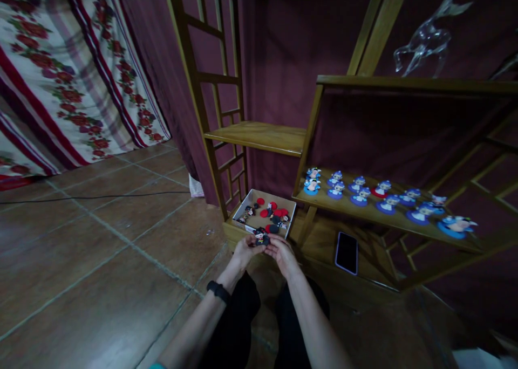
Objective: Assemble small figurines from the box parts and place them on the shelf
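Between my hands, just over the near edge of an open cardboard box (275, 195), is a small figurine (260, 235) with black hair, dark clothing and a dark round base. My left hand (243, 252) pinches it from the left. From the right, the fingers of my right hand (283, 250) close on its base side. Inside the box lie several similar loose figurines (250, 211) and several red discs (261, 201), along with dark ones. Some of the box's near side is hidden by my hands.
On the wooden shelf (348, 203) to the right stand several blue and purple figurines (361, 196), one with a red base (381, 189). A phone (347, 253) lies on the lower board. A clear glass animal (424, 42) stands above. A black cable (121, 196) crosses the tiled floor.
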`<act>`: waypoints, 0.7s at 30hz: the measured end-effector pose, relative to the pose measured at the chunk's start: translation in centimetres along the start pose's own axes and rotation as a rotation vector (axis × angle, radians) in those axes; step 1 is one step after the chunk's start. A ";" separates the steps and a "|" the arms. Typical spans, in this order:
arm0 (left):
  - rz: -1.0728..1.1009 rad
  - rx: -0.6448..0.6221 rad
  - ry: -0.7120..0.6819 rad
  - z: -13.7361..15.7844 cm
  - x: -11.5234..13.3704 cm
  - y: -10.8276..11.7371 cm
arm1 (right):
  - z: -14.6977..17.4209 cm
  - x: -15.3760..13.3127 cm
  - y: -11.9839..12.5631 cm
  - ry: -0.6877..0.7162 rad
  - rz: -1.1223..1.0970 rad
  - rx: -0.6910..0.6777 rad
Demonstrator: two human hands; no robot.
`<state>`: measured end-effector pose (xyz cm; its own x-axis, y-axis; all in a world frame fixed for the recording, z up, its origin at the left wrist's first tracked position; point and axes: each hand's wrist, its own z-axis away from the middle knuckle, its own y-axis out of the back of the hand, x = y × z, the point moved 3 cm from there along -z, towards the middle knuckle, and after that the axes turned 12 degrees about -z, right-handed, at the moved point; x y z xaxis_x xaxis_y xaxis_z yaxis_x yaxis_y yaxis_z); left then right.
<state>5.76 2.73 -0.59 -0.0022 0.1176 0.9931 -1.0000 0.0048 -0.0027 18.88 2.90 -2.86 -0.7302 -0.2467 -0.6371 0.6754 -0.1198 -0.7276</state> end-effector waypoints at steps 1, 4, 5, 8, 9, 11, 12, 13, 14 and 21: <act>-0.005 0.026 -0.016 0.0 0.1 0.0 | 0.0 -0.1 -0.1 0.000 -0.007 -0.014; -0.047 0.078 -0.093 0.0 0.4 -0.1 | 0.1 -0.1 -0.4 0.001 -0.004 -0.053; -0.070 0.088 -0.120 0.0 0.6 -0.1 | 0.1 -0.1 -0.4 0.002 0.002 -0.058; -0.156 0.096 -0.178 0.1 0.9 -0.1 | 0.1 -0.1 -0.4 0.003 0.015 -0.053; -0.197 0.094 -0.191 0.2 1.1 -0.1 | 0.0 -0.1 -0.4 0.001 0.015 -0.053; -0.303 0.099 -0.219 0.4 1.5 0.0 | -0.1 0.0 -0.3 -0.004 0.011 -0.057; -0.368 0.112 -0.237 0.5 1.8 0.1 | -0.1 0.0 -0.3 -0.005 0.008 -0.059; -0.437 0.129 -0.261 0.6 2.0 0.1 | -0.2 0.0 -0.3 -0.003 0.004 -0.056; -0.505 0.147 -0.288 0.8 2.3 0.2 | -0.2 0.1 -0.3 0.001 -0.001 -0.050; -0.694 0.209 -0.300 1.1 3.2 0.0 | -0.3 -0.1 -0.2 -0.011 -0.056 -0.068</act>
<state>5.75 1.99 2.72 0.6522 -0.1173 0.7489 -0.7533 -0.2113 0.6228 18.79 3.27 -2.70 -0.7652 -0.2521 -0.5924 0.6248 -0.0686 -0.7778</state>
